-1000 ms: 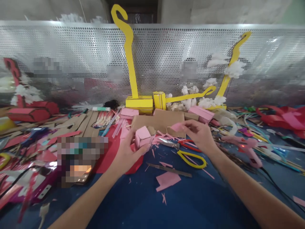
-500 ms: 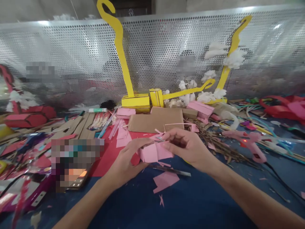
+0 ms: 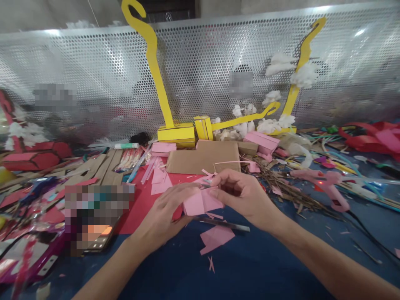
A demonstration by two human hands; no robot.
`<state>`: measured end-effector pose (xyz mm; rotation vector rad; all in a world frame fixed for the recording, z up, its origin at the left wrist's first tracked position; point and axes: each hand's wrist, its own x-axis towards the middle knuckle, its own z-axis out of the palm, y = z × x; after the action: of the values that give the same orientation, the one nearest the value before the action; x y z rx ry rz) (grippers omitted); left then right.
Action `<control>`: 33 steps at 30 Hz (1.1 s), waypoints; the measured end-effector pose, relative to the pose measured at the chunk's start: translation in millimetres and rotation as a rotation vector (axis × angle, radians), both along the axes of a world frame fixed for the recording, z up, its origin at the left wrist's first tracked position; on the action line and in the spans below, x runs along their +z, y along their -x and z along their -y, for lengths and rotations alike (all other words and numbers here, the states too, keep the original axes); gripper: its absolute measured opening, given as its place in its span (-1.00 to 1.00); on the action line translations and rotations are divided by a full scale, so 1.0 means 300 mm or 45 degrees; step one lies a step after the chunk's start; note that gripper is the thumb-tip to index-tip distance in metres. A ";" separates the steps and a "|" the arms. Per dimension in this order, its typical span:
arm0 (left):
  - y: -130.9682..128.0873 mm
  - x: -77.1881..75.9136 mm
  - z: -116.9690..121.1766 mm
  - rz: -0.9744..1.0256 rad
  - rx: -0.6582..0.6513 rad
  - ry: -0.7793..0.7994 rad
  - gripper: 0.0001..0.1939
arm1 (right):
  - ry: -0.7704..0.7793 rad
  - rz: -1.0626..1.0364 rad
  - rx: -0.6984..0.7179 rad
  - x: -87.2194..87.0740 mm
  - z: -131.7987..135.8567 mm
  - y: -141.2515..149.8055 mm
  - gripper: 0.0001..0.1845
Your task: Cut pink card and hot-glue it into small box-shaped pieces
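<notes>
My left hand [image 3: 156, 218] is closed around a small pink paper-covered box [image 3: 193, 204], fingers over its top and thumb beneath. With thumb and forefinger, my right hand [image 3: 246, 198] pinches a piece of pink paper [image 3: 212, 200] at the box's right side. The paper's left edge meets the box; whether it is stuck there I cannot tell. A thin metal strip [image 3: 226, 225] lies just below both hands, and a cut pink paper scrap [image 3: 217, 238] is nearer to me.
A pink glue gun [image 3: 331, 185] with a lit red light lies at right, its cord trailing forward. Brown cardboard [image 3: 203, 160] and yellow hooked shapes [image 3: 156, 75] stand at the back before a perforated metal panel [image 3: 200, 66]. Red paper [image 3: 134, 208] and scraps cover the left.
My right hand has brought the pink paper leftward and down to the box. My left hand has turned the box slightly. The pliers and yellow-handled scissors have become hidden behind my right hand.
</notes>
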<state>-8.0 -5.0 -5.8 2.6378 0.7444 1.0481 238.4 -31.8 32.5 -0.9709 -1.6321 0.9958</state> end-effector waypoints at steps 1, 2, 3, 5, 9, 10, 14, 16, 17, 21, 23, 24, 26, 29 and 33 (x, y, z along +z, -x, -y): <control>0.002 0.002 -0.001 -0.023 -0.027 -0.034 -0.37 | -0.001 0.004 -0.004 0.002 0.001 0.001 -0.82; 0.003 0.005 -0.001 -0.058 -0.042 -0.066 -0.38 | 0.002 0.010 -0.007 0.004 0.002 0.002 -0.81; 0.005 0.007 -0.001 -0.098 -0.044 -0.100 -0.40 | 0.006 0.016 -0.009 0.006 0.003 0.004 -0.81; 0.008 0.011 0.000 -0.168 -0.017 -0.150 -0.44 | 0.010 0.021 -0.006 0.011 0.008 0.008 -0.81; 0.010 0.006 -0.002 -0.124 -0.061 -0.148 -0.40 | -0.013 0.018 -0.005 0.004 0.007 0.007 -0.81; 0.009 0.002 -0.003 -0.090 -0.062 -0.113 -0.40 | -0.022 0.023 -0.018 -0.004 -0.002 0.002 -0.80; 0.001 -0.024 -0.013 0.139 0.190 0.053 -0.40 | -0.106 0.183 -0.181 -0.054 -0.079 -0.044 -0.74; -0.003 -0.034 -0.026 0.314 0.307 0.115 -0.38 | -0.111 0.369 -0.207 -0.078 -0.120 -0.077 -0.73; -0.006 -0.036 -0.034 0.402 0.326 0.154 -0.38 | -0.101 0.432 -0.207 -0.086 -0.132 -0.094 -0.75; -0.011 -0.029 -0.068 0.692 0.266 0.349 -0.41 | -0.095 0.684 -0.323 -0.073 -0.079 -0.191 -0.77; -0.009 -0.022 -0.080 0.763 0.253 0.410 -0.41 | -0.107 0.774 -0.441 -0.055 0.003 -0.277 -0.78; -0.007 -0.020 -0.084 0.780 0.258 0.443 -0.41 | -0.109 0.825 -0.541 -0.050 0.051 -0.333 -0.76; -0.002 -0.016 -0.089 0.808 0.282 0.509 -0.41 | -0.107 0.993 -0.909 -0.049 0.141 -0.464 -0.68; 0.001 -0.014 -0.092 0.847 0.315 0.566 -0.42 | -0.051 1.038 -1.232 -0.069 0.227 -0.664 -0.67; -0.001 -0.013 -0.094 0.862 0.298 0.590 -0.40 | -0.085 1.050 -1.312 -0.101 0.217 -0.809 -0.59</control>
<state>-7.7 23.1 -9.8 1.6818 0.9823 1.4908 481.2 -96.9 2.3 -2.0285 -1.3957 -0.2093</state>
